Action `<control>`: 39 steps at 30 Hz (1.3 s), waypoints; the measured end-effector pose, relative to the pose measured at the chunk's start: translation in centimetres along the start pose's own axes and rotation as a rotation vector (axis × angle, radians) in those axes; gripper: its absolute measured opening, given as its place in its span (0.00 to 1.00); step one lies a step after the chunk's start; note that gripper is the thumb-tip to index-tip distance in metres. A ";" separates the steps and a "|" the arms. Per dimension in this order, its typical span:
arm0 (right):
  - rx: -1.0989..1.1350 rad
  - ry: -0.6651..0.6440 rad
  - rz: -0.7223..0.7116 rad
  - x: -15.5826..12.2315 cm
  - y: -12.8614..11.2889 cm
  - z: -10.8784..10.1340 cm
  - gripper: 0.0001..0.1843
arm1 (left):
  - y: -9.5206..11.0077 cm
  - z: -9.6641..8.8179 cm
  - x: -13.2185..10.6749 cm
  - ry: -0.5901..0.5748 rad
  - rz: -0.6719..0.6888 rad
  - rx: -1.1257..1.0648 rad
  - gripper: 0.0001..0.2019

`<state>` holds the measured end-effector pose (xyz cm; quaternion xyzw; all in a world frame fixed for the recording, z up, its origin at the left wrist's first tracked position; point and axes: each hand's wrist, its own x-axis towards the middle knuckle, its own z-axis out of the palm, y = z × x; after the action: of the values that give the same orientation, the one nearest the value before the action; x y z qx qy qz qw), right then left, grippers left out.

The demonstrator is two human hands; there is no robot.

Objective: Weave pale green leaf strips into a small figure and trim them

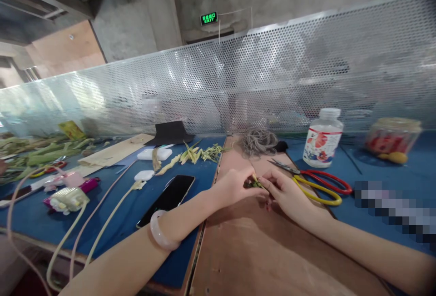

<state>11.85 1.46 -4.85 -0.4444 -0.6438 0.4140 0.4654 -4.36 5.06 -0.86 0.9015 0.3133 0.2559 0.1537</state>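
Over the brown board [259, 246] in the middle, my left hand [235, 186] and my right hand [284, 191] meet. Both pinch a small green and yellow leaf piece [255, 182] between their fingertips. A pale bangle [160, 232] sits on my left wrist. Scissors with red and yellow handles [315, 184] lie just right of my right hand. Behind the hands rests a grey bundle of thin string [259, 142].
A black phone [168, 198] lies on the blue mat [190, 182] left of my arm, with cables and white earbud cases nearby. Yellow-green leaf strips [194, 154] lie further back. A white bottle [323, 137] and a jar [391, 137] stand right. A perforated metal screen [272, 73] closes the back.
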 end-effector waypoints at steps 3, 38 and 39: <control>-0.004 -0.019 -0.034 0.1 0.2 -0.1 0.16 | 0.2 -0.1 0.0 0.020 -0.020 -0.021 0.17; -0.168 0.076 -0.139 -0.7 -0.5 -0.1 0.03 | 0.6 -0.2 0.2 0.129 0.141 -0.123 0.17; -0.150 0.080 -0.133 -0.7 -0.5 -0.1 0.04 | 0.6 -0.2 0.3 0.130 0.137 -0.137 0.17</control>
<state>11.93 0.64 -4.50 -0.4504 -0.6822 0.3146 0.4825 -4.01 4.79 -0.33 0.8898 0.2420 0.3445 0.1762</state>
